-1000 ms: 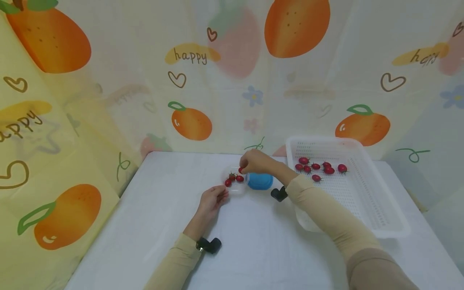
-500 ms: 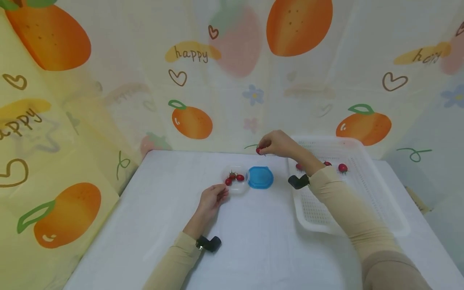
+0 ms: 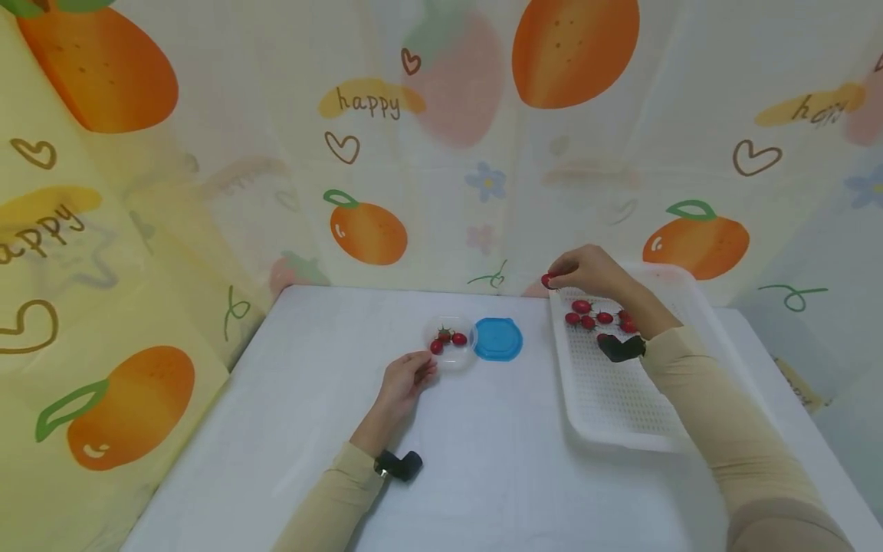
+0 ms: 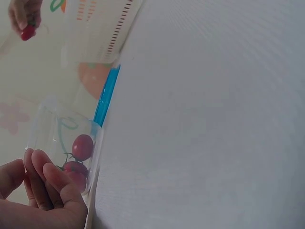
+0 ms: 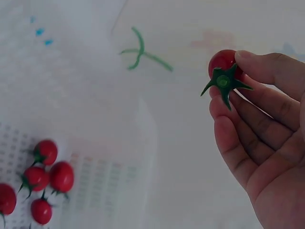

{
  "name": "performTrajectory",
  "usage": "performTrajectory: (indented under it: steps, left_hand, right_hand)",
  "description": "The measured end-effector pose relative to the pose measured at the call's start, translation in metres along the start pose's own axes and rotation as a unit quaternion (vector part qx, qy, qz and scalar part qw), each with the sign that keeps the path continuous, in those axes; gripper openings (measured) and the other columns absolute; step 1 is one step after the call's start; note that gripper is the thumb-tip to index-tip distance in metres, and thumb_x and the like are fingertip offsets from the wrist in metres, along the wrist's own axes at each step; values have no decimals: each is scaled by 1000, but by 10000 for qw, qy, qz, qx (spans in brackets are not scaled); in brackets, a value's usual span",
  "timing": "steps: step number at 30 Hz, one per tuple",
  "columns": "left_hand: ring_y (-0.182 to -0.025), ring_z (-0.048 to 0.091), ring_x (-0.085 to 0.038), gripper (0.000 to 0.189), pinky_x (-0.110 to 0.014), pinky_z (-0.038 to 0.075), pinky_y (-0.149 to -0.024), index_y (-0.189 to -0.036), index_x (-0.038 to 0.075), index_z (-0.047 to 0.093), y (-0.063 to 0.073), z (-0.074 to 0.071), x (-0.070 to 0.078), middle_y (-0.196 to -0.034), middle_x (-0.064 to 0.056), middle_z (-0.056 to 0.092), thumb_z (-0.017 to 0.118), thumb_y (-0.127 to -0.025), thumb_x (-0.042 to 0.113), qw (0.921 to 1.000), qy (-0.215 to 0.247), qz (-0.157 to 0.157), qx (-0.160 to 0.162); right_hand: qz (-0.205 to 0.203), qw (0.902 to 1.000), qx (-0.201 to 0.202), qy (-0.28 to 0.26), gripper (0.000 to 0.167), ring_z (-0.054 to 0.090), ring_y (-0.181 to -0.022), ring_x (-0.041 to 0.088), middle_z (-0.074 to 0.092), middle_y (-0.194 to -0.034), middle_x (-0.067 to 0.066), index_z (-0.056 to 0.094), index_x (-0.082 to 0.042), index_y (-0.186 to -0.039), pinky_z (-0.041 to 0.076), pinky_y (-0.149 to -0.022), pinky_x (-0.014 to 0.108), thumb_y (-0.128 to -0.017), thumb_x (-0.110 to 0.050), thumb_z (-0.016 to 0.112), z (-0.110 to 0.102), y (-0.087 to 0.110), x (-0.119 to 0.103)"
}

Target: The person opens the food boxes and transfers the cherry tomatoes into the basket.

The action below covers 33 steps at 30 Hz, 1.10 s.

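My right hand [image 3: 593,270] pinches a red cherry tomato [image 5: 222,64] between thumb and fingers, its green calyx showing in the right wrist view. That hand is raised over the back left corner of the white plastic basket [image 3: 572,414]. Several more cherry tomatoes [image 3: 582,307] lie in the basket, partly hidden by the right wrist. My left hand [image 3: 405,382] pinches the near left rim of a small clear plastic container [image 4: 45,126] on the table. Inside the container are a few cherry tomatoes [image 4: 83,147], with one partly behind the fingers in the left wrist view.
A blue lid [image 3: 498,340] lies flat against the container's right side, between it and the basket. White cloth covers the table [image 3: 483,460]. A fruit-printed curtain [image 3: 441,192] hangs behind and to the left.
My right hand has moved from above the clear container rightward to the basket's back left corner, still holding a cherry tomato. My left hand has stayed at the container.
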<state>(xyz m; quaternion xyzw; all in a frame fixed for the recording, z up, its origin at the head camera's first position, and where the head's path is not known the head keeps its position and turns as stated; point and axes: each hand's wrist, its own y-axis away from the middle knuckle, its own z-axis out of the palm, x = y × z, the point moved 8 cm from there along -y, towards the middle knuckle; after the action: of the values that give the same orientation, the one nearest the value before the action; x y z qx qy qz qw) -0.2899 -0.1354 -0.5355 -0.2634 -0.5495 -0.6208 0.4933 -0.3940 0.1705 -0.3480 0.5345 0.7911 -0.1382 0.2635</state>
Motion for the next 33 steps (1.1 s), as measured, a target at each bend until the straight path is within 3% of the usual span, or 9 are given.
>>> performTrajectory:
  steps: [7, 13, 16, 20, 27, 33]
  left_hand:
    - [-94, 64, -15, 30, -26, 55, -90, -121, 2, 58, 2, 1, 1, -99, -4, 66, 60, -97, 19, 10000, -6, -19, 32]
    - [-92, 63, -14, 32, -24, 55, -86, -123, 0, 58, 1, 1, 0, -98, -4, 66, 59, -97, 20, 10000, -81, 20, -28]
    - [-91, 63, -13, 32, -23, 55, -84, -123, -1, 57, 1, 2, 0, -97, -3, 66, 58, -98, 19, 9999, -89, 36, -47]
    - [-88, 63, -12, 32, -22, 55, -83, -123, -1, 57, 2, 2, 0, -97, -3, 66, 58, -98, 19, 9999, -120, 42, -37]
    - [-92, 64, -15, 30, -23, 56, -84, -121, 0, 58, 3, 2, -2, -97, -4, 66, 59, -97, 20, 10000, -97, 21, 7]
    - [-95, 64, -17, 28, -22, 56, -84, -119, 2, 60, 2, 2, -2, -97, -4, 66, 59, -97, 19, 10000, -95, -17, 18]
  right_hand:
    - [416, 9991, -45, 54, 33, 61, -99, 32, 68, -113, 22, 66, 1, -117, 54, -93, 49, -92, -21, 66, 0, 7, 38]
    - [669, 9974, -231, 125, 30, 62, -95, 32, 70, -107, 18, 68, 0, -112, 53, -93, 50, -90, -20, 68, 17, 11, 71]
    - [723, 9966, -352, 173, 28, 61, -87, 29, 69, -99, 17, 69, 1, -109, 55, -84, 43, -88, -17, 69, 29, 12, 81]
    - [746, 9957, -525, 154, 23, 59, -82, 25, 68, -91, 15, 70, 4, -104, 53, -76, 36, -86, -12, 69, 45, 12, 88]
    - [971, 9909, -860, 349, 21, 60, -87, 26, 67, -98, 15, 71, 0, -102, 56, -85, 42, -84, -11, 72, 69, 11, 99]
    - [731, 9890, -1017, 790, 19, 59, -84, 24, 65, -93, 13, 72, 0, -98, 57, -80, 40, -83, -11, 73, 78, 9, 99]
